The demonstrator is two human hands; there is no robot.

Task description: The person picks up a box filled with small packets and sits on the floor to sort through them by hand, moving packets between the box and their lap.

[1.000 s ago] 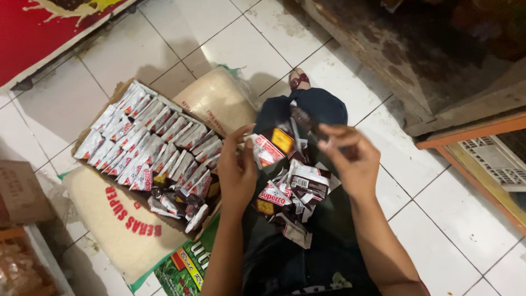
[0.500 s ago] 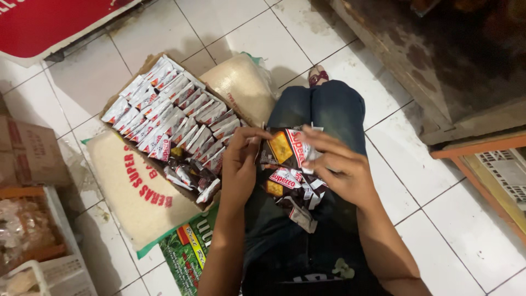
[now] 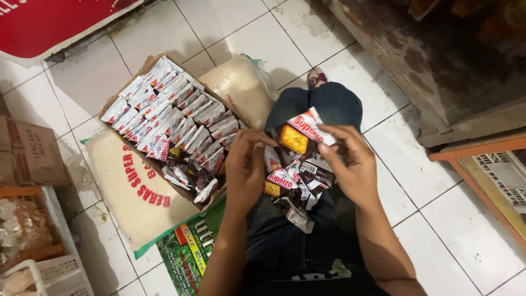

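The person sits on the tiled floor (image 3: 383,181) with a loose heap of small snack packets (image 3: 293,189) on the lap, and both hands work at the top of that heap. The right hand (image 3: 350,167) has its fingers curled, thumb and forefinger pinching the upper edge of one red-and-white packet (image 3: 306,129) that stands tilted above the others; the left hand (image 3: 245,167) is also curled, its fingertips pressed together at the packet's left edge, though whether it truly grips there or only steadies cannot be told from this angle. Just to the left, on the floor, lies a shallow cardboard box (image 3: 143,68) with the same kind of packets stood on edge in tight slanted rows, and a few dark ones lying loose at its near end. The box rests partly on a white sack of rice (image 3: 129,189); a second pale sack (image 3: 238,87) lies beyond it, touching the box's far corner. To do this step well, it looks wise to hold the packet by its sealed edges and not its middle, so the contents are not crushed, and to turn every packet the same way before it joins a row. The lap heap sits on a slope, so lifting one packet at a time, with the other hand resting near the pile, should keep the rest from sliding to the floor.
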